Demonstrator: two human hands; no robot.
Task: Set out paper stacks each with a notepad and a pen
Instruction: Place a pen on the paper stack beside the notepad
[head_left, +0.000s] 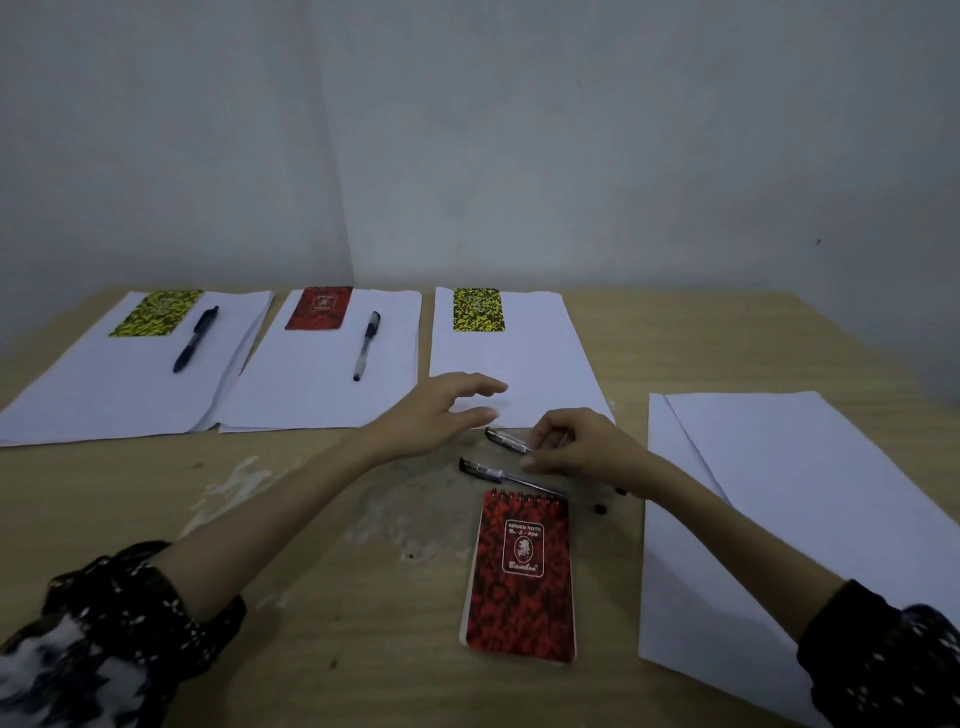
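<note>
a: two stacks at ten and eleven o'clock complete. third stack (514, 358) at twelve has a notepad (478, 309), no pen.

b: right hand (582, 447) pinches a pen (506, 440); left hand (441, 410) hovers released. fourth stack (779, 499), three o'clock, bare; red notepad (519, 577) and spare pen (493, 472) wait.

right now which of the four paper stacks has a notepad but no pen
The third white paper stack from the left: it holds only a yellow patterned notepad. The first two have pens too; the rightmost is bare.

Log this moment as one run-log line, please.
stacks complete: two | third stack: notepad only | right hand: pinching pen | left hand: open, hovering | fourth stack: bare | red notepad: on table
</note>
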